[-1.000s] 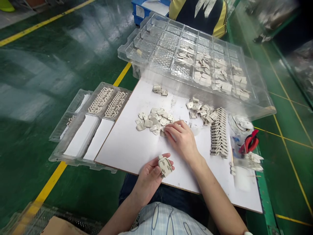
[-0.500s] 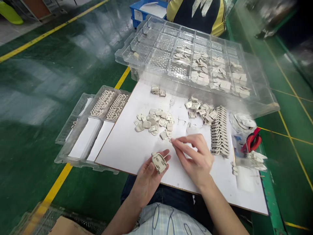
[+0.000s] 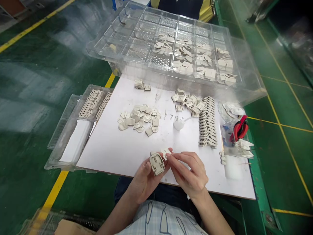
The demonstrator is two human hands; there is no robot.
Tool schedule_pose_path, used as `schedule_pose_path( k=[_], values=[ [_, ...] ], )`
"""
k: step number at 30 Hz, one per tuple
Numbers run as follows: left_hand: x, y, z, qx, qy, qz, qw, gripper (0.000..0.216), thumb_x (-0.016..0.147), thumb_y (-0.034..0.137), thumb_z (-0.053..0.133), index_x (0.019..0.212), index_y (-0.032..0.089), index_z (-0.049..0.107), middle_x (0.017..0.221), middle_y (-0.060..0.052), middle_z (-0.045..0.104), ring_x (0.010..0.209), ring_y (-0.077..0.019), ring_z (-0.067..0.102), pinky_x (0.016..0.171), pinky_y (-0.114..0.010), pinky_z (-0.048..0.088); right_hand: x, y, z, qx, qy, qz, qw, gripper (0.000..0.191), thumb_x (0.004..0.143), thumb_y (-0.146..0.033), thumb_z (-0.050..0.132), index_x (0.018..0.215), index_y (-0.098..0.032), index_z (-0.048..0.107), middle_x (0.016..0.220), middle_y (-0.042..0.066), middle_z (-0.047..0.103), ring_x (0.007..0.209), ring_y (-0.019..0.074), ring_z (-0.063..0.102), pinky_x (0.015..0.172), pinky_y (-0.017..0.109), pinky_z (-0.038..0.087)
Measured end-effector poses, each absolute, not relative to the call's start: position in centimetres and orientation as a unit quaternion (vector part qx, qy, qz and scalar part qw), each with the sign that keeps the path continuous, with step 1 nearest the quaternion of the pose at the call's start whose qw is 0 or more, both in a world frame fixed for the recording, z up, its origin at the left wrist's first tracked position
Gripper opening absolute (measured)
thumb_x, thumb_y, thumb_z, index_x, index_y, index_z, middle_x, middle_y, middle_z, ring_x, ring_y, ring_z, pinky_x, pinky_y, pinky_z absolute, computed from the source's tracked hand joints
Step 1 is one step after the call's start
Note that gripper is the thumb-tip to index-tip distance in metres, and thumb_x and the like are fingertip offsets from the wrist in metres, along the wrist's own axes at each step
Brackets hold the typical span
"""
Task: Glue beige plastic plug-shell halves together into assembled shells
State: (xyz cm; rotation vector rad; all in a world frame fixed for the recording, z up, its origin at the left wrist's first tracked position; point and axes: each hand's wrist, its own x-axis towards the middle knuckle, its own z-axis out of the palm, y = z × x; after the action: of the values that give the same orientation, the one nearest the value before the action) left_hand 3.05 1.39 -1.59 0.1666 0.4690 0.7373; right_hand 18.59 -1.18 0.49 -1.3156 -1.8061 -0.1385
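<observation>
My left hand [image 3: 146,176] is closed around a beige plastic housing [image 3: 157,164], its slotted, rimmed side facing up. Close against its right side, my right hand [image 3: 189,171] pinches a small pale plastic piece [image 3: 166,154] between thumb and fingertips. Whether the two parts touch, I cannot tell. Beyond my hands on the white board [image 3: 110,147] lies a loose heap of flat beige pieces [image 3: 139,117]. Farther right is a second heap of beige parts [image 3: 189,102], beside a neat overlapping row of parts [image 3: 207,122].
A large clear compartment tray [image 3: 156,70] with pale parts spans the back. Smaller clear trays [image 3: 68,127] stand left of the board. To the right lie red-handled pliers [image 3: 239,128] and a white cylinder [image 3: 233,168]. A small white cup [image 3: 179,124] stands mid-board. A person sits opposite.
My right hand has moved from the loose heap down to my left hand, bringing the small pale piece beside the housing. The camera view has shifted too.
</observation>
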Motion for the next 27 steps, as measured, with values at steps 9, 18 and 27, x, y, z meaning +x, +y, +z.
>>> schedule_pose_path(
  k=[9,18,27],
  values=[
    [2.8,1.5,-3.2,0.065,0.227,0.296,0.926,0.035,0.086,0.051,0.074,0.11,0.026,0.081,0.145,-0.009,0.065,0.139,-0.0303,0.055,0.113,-0.037,0.048,26.1,-5.4,2.0,-0.718,-0.47,-0.177,0.482,0.013,0.089,-0.021,0.072,0.101,-0.023,0.074,0.084,0.003,0.071,0.072,0.0188,0.064,0.066,0.033,0.05],
    [2.7,1.7,-2.4,0.071,0.261,0.264,0.926,0.034,0.077,0.05,0.082,0.103,0.028,0.082,0.143,-0.012,0.066,0.13,-0.0333,0.061,0.083,-0.028,0.054,34.5,-6.3,0.8,-0.852,-0.304,-0.178,0.388,0.038,0.084,-0.055,0.071,0.081,-0.018,0.067,0.073,0.001,0.064,0.063,0.0153,0.054,0.062,0.031,0.043],
    [3.7,1.7,-3.1,0.067,0.228,0.282,0.929,0.033,0.082,0.049,0.078,0.106,0.027,0.082,0.138,-0.012,0.069,0.124,-0.0277,0.065,0.083,-0.025,0.054,34.5,-6.7,3.0,-0.719,-0.231,-0.406,0.515,0.027,0.082,-0.039,0.071,0.065,-0.029,0.053,0.059,-0.002,0.047,0.054,0.0189,0.045,0.056,0.039,0.037]
  ],
)
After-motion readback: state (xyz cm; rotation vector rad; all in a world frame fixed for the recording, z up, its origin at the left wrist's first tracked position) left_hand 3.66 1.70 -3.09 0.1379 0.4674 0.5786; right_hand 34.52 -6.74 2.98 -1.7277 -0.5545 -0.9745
